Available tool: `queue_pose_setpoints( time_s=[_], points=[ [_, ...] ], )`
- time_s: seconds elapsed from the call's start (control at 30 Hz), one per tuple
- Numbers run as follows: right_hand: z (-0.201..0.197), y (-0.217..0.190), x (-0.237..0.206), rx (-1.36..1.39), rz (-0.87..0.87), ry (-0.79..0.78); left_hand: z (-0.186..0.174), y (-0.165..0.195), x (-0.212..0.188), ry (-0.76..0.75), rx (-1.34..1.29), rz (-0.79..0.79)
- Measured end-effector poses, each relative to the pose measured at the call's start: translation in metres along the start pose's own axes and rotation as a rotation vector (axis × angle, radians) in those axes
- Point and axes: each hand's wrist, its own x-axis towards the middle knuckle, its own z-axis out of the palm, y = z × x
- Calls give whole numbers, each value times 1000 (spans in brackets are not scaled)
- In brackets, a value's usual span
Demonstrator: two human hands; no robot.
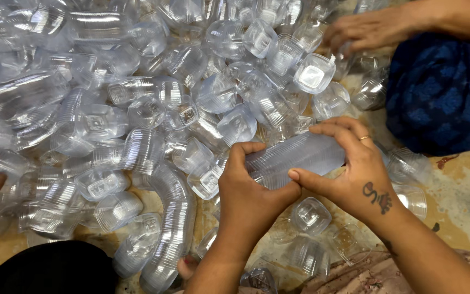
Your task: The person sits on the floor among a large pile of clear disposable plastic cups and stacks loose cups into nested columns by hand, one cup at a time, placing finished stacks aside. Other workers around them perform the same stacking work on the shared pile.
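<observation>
Stacked clear cups [295,159] lie gripped between left hand [248,190] and right hand [354,171].

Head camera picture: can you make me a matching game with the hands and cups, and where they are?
Things:
1. left hand
2. right hand
3. another person's hand
4. long curved stack of cups

Places or states:
A. top right, reaching into the pile
B. lying on the floor, lower middle
C. wears a ring, tattoo near the wrist
D. grips the near end of the held stack of clear cups

Pairs: 1-D, 2-C, 3-A, 4-B
</observation>
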Motion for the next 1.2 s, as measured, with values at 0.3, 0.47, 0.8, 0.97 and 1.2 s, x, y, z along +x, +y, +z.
queue_pose_setpoints(
  time_s=[0.3,0.47,0.8,0.97,1.2],
  points=[
    [-2,2,0,30,29,-35,2,-3,0,19,42,45],
    [-5,1,1,23,21,-35,0,-5,0,-3,98,220],
    [-14,8,1,-34,-68,-20,-13,3,3,-132,68,48],
    [-16,13,1,-52,-44,-45,-15,3,4,-245,-170,-21],
    [-30,27,7,122,-12,-147,-11,0,2,-323,-368,-45]
  ],
)
